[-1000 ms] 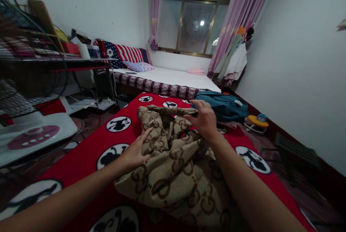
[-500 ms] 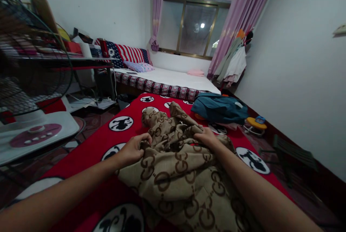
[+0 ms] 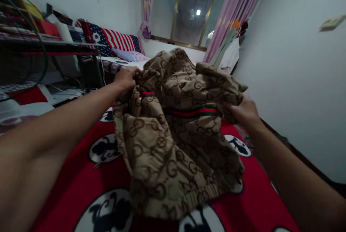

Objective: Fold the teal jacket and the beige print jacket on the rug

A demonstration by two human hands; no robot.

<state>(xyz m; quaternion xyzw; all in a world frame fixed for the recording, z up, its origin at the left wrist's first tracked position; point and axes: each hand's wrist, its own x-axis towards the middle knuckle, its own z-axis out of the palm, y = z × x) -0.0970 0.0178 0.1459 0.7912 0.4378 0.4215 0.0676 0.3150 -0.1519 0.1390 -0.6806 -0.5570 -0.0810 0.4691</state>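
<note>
— What has changed with the tan monogram-patterned fabric jacket with the red-and-green stripe [image 3: 175,127]?

— A moment ago it lay bunched on the red blanket with black-and-white round figures [image 3: 81,174]; now it is lifted, its upper part in the air, its elastic hem touching the blanket near the near edge.

— And the hands?

— The left hand [image 3: 125,78] has its fingers curled shut, pinching the jacket's top left edge. The right hand [image 3: 244,113] grips the right side in a closed fist.

— Meaning?

— I judge the garment is being opened out: the stripe now faces the camera, though the top stays crumpled.
</note>
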